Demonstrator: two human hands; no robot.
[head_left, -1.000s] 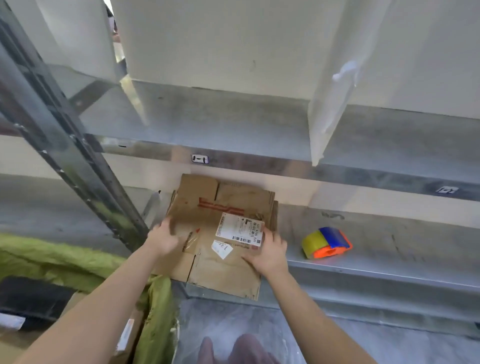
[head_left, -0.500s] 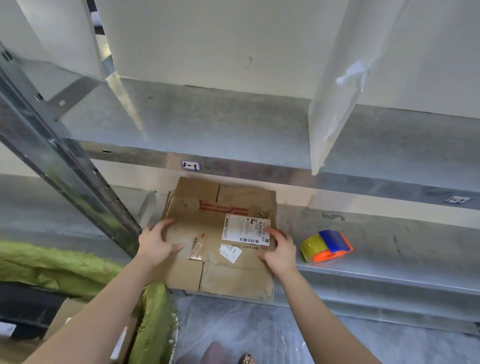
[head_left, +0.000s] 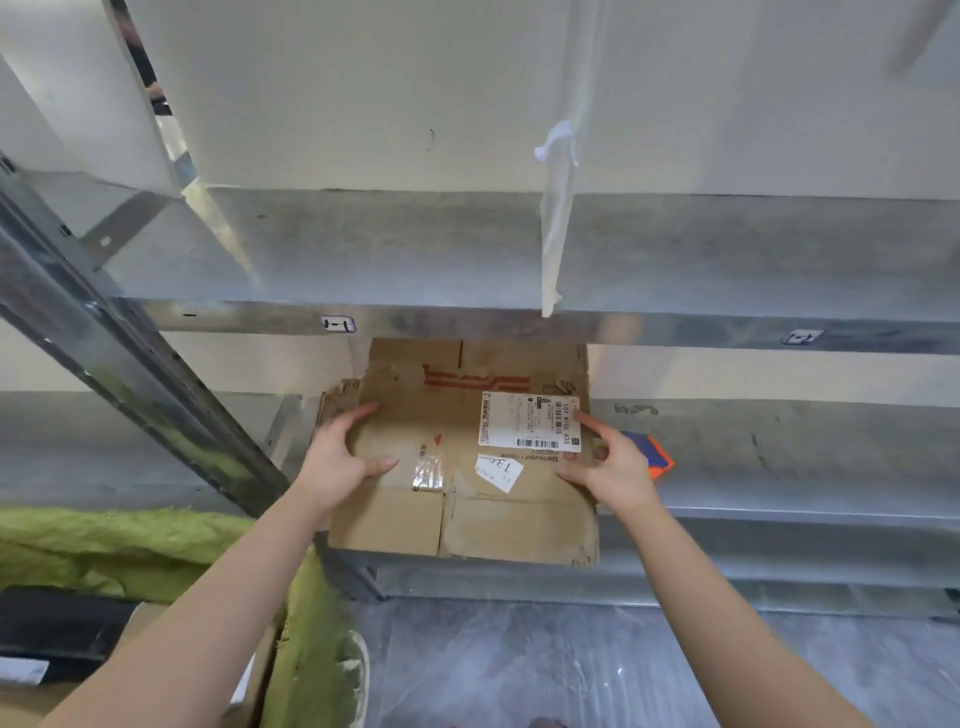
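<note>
A worn cardboard box (head_left: 467, 509) with a white shipping label (head_left: 527, 420) and red print lies flat on the lower metal shelf (head_left: 779, 499), its back end under the upper shelf. My left hand (head_left: 340, 460) rests on the box's left part, fingers stretched along the torn left edge and thumb flat on top. My right hand (head_left: 610, 470) rests on the right edge, index finger straight at the label's corner, thumb on the top face. The box's front edge overhangs the shelf lip slightly.
A blue and orange tape dispenser (head_left: 657, 457) sits on the shelf right of the box, mostly hidden by my right hand. A slanted metal upright (head_left: 135, 374) stands on the left. Green fabric (head_left: 156, 551) over cartons lies lower left. Plastic-covered floor (head_left: 571, 665) is below.
The box has slid further back on the shelf and turned square to it. Both hands moved forward with it; my right hand now covers most of the tape dispenser.
</note>
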